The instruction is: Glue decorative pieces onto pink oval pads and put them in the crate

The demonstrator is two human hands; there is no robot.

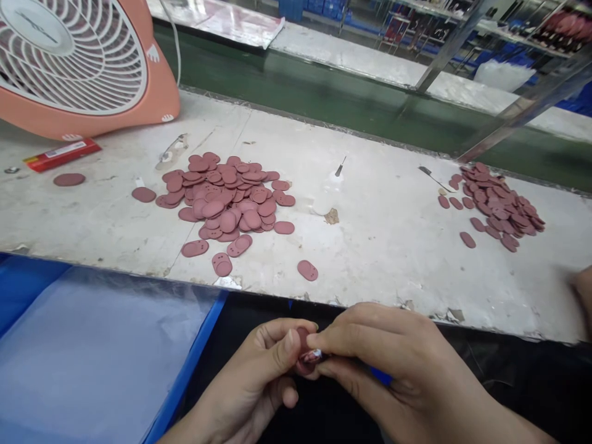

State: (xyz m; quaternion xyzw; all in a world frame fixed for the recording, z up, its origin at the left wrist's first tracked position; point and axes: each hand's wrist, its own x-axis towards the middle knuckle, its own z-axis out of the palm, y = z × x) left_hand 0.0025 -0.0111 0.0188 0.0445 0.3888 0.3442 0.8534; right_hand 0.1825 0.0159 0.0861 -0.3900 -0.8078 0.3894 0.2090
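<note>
My left hand [263,376] pinches a small maroon oval piece [302,336] between thumb and fingers, just beyond the table's front edge. Thumb and forefinger of my right hand [393,364] are closed on the same piece from the right. Between the fingertips shows a small shiny whitish bit [312,356] whose kind I cannot make out. Beyond my hands, a large heap of similar flat maroon ovals [231,197] lies on the table, some with small dark holes. One loose oval [308,270] lies closest to my hands.
A second heap of ovals [502,206] lies at right. An orange fan [161,92] stands back left, near a red packet [62,154]. Two thin pointed tools [340,168] lie on the worn white table [379,253]. Another person's blurred hand [583,290] shows at the right edge. A blue-rimmed bin with plastic film [102,351] is at lower left.
</note>
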